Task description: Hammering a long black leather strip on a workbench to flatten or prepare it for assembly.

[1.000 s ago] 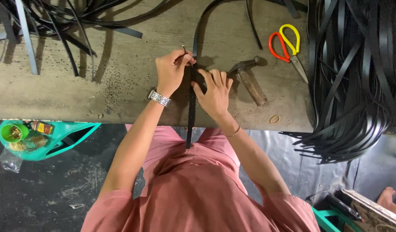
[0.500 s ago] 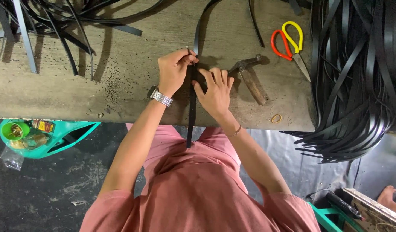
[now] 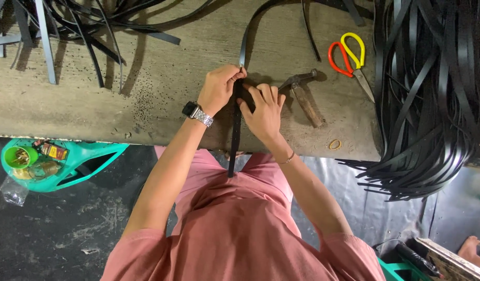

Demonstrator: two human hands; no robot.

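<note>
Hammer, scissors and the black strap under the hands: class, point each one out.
hammer [image 3: 304,102], head view, on its wooden handle.
scissors [image 3: 351,44], head view, on the yellow loop.
black strap [image 3: 234,141], head view, below the hands.
</note>
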